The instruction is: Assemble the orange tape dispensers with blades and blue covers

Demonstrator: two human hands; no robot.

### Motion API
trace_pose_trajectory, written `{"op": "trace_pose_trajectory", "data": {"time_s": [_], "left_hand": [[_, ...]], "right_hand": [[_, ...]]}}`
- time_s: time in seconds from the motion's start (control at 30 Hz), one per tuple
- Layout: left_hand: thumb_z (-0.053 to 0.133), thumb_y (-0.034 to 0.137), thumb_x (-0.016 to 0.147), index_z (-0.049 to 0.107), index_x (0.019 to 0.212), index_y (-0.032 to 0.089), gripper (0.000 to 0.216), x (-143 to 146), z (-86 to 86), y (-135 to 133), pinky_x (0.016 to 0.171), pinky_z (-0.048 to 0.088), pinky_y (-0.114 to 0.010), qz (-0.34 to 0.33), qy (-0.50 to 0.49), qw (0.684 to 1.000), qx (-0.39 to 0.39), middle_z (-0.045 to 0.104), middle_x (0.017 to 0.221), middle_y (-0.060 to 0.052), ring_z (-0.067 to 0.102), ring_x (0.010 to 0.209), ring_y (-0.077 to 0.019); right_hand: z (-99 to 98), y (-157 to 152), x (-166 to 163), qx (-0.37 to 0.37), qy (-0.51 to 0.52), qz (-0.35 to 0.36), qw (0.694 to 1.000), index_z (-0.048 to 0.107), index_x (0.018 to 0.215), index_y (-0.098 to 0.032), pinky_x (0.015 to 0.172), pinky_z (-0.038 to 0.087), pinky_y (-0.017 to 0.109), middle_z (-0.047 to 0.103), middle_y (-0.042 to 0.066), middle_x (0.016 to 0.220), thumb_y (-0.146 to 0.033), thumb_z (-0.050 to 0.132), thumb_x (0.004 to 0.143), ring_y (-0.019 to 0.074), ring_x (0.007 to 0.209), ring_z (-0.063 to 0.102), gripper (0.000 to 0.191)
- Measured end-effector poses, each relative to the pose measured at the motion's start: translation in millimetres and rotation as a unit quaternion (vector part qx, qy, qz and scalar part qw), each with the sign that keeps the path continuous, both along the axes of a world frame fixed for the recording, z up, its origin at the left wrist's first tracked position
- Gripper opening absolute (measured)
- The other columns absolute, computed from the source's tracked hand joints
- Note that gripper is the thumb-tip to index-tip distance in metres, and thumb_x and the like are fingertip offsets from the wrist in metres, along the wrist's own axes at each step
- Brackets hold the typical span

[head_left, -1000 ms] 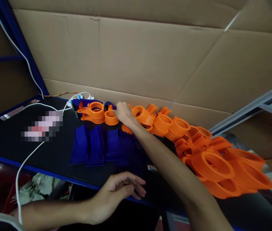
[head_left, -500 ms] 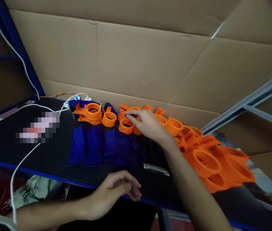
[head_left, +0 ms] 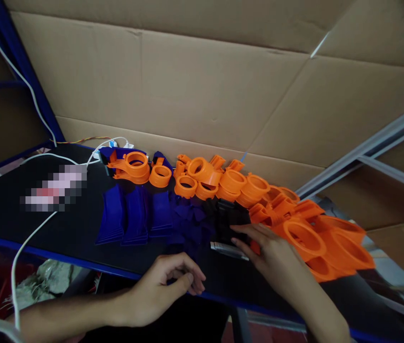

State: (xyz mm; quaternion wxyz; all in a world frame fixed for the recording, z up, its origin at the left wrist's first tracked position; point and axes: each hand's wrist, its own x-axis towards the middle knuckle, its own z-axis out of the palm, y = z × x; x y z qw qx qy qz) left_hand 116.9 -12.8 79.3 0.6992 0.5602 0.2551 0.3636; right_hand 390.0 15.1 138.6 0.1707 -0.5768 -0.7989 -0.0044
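My left hand (head_left: 168, 286) rests at the table's front edge, fingers loosely curled and thumb apart, nothing visible in it. My right hand (head_left: 271, 247) is over the table with its fingers stretched forward and apart. It is beside a flat silvery strip (head_left: 228, 250), and a small orange piece (head_left: 255, 247) shows between its fingers; whether it touches either I cannot tell. Just beyond its fingertips lie dark black parts (head_left: 225, 214), hard to make out. Orange ring-shaped plastic parts (head_left: 232, 183) like tape dispenser bodies stand in a row behind.
Stacks of curved blue plates (head_left: 111, 216) and a heap of small blue pieces (head_left: 191, 219) lie left of centre. More orange ring parts (head_left: 305, 238) are piled at right. Orange-and-blue assemblies (head_left: 135, 166) stand at back left, near white cables (head_left: 50, 156). A cardboard wall (head_left: 205, 95) closes the back.
My right hand has left the row of orange parts and drawn back toward me and to the right, beside the silvery strip. An orange part now leans on top of the row. My left hand has barely moved.
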Motion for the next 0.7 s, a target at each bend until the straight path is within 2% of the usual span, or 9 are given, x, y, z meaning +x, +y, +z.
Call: {"op": "trace_pose_trajectory", "data": {"time_s": [0.1, 0.23, 0.4, 0.53, 0.63, 0.7], "left_hand": [[0.057, 0.042, 0.096, 0.069, 0.099, 0.014, 0.03, 0.7, 0.6, 2.0, 0.077, 0.053, -0.031, -0.006, 0.006, 1.0, 0.007, 0.07, 0.085, -0.008, 0.067, 0.081, -0.018], [0.054, 0.043, 0.097, 0.068, 0.094, 0.014, 0.032, 1.1, 0.4, 3.8, 0.071, 0.053, -0.027, -0.027, 0.036, 0.999, 0.025, 0.068, 0.075, -0.006, 0.066, 0.071, -0.0153], [0.053, 0.044, 0.097, 0.067, 0.095, 0.014, 0.033, -0.1, -5.0, 6.5, 0.068, 0.053, -0.026, -0.04, 0.041, 0.998, 0.03, 0.068, 0.074, -0.005, 0.066, 0.067, -0.0143], [0.054, 0.045, 0.096, 0.066, 0.096, 0.014, 0.033, -1.0, -8.8, 9.7, 0.068, 0.053, -0.026, -0.056, 0.028, 0.998, 0.021, 0.067, 0.073, -0.005, 0.067, 0.066, -0.014], [0.055, 0.043, 0.096, 0.067, 0.096, 0.013, 0.031, -1.2, -8.3, 11.1, 0.067, 0.054, -0.027, -0.073, 0.025, 0.997, 0.009, 0.068, 0.073, -0.005, 0.067, 0.065, -0.0138], [0.056, 0.042, 0.096, 0.067, 0.095, 0.013, 0.03, -1.2, -7.1, 11.4, 0.066, 0.054, -0.027, -0.082, 0.022, 0.996, -0.003, 0.068, 0.073, -0.005, 0.067, 0.064, -0.0138]], "right_hand": [[3.5, 0.8, -17.6, -0.015, 0.025, 0.031, 0.999, 0.071, 0.116, -0.024, 0.081, 0.059, 0.038, 0.074, 0.008, 0.108, -0.036, 0.053, 0.098, 0.0239, 0.096, 0.073, 0.028], [9.2, 11.8, -60.9, -0.037, 0.026, 0.108, 0.993, 0.065, 0.128, -0.027, 0.088, 0.058, 0.036, 0.07, 0.007, 0.118, -0.03, 0.053, 0.099, 0.021, 0.104, 0.069, 0.032], [5.8, 30.3, -99.3, -0.034, -0.029, 0.158, 0.986, 0.068, 0.122, -0.023, 0.091, 0.056, 0.038, 0.071, 0.008, 0.113, -0.024, 0.051, 0.1, 0.0213, 0.108, 0.066, 0.028], [2.9, 31.5, -87.2, 0.008, -0.05, 0.107, 0.993, 0.069, 0.119, -0.021, 0.086, 0.057, 0.038, 0.071, 0.01, 0.111, -0.027, 0.051, 0.1, 0.0236, 0.105, 0.066, 0.027], [8.4, 24.0, -56.5, 0.042, -0.061, 0.048, 0.996, 0.067, 0.123, -0.023, 0.083, 0.057, 0.039, 0.071, 0.009, 0.113, -0.032, 0.048, 0.1, 0.0244, 0.103, 0.066, 0.03], [15.4, 15.9, -30.6, 0.074, -0.077, 0.01, 0.994, 0.065, 0.126, -0.022, 0.087, 0.055, 0.045, 0.071, 0.011, 0.114, -0.036, 0.047, 0.1, 0.0279, 0.104, 0.065, 0.034]]}}
